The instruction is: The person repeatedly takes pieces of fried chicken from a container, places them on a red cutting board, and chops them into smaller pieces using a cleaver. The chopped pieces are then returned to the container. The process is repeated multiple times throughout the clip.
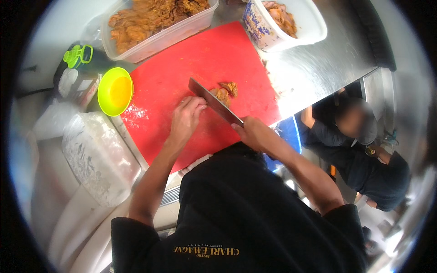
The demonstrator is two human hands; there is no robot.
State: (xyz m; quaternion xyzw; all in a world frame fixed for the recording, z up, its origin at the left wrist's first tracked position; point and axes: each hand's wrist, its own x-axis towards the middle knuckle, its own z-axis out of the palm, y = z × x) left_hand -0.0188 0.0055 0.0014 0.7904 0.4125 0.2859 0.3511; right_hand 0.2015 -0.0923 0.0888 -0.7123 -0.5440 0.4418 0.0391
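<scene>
My right hand (256, 133) grips a broad-bladed kitchen knife (218, 104), a cleaver by its shape. Its blade slants up and left over the red cutting board (164, 78). Bunched fingers of my left hand (187, 114) are at the blade's left side; whether they pinch any meat is hidden. Just right of the blade lies a piece of seasoned meat (222, 96), partly covered by it. A smaller, darker brown piece (232, 88) lies beside that one on the board.
A clear plastic tub (170, 39) of orange-brown meat stands behind the board, with a white bucket (266, 34) of meat to its right. At left are a lime-green bowl (104, 92), a green-lidded bottle (78, 56) and a plastic-wrapped bundle (99, 157). Another person (362, 160) is at right.
</scene>
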